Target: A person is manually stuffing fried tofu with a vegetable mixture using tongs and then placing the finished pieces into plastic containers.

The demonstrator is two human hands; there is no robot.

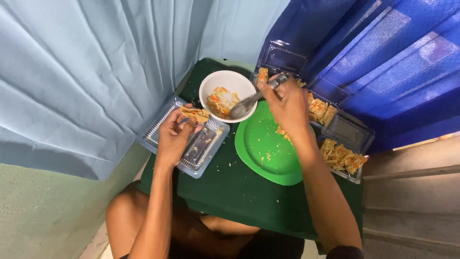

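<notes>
My right hand [287,103] grips a metal spoon [249,103] whose bowl reaches into a white bowl [211,86] that holds pieces of orange and tan food [220,101]. My left hand [173,134] rests on a clear plastic tray [206,153] and pinches a piece of tan food [194,114] at the tray's far end. A green plate [268,158] with a few crumbs lies between my two hands on the dark green table [230,192].
Two more clear plastic containers with cut food pieces [342,156] [318,108] stand at the right. An open clear lid [282,57] leans at the back. A pale blue curtain [72,72] hangs left, a dark blue one [383,48] right. My bare knee [124,216] shows below.
</notes>
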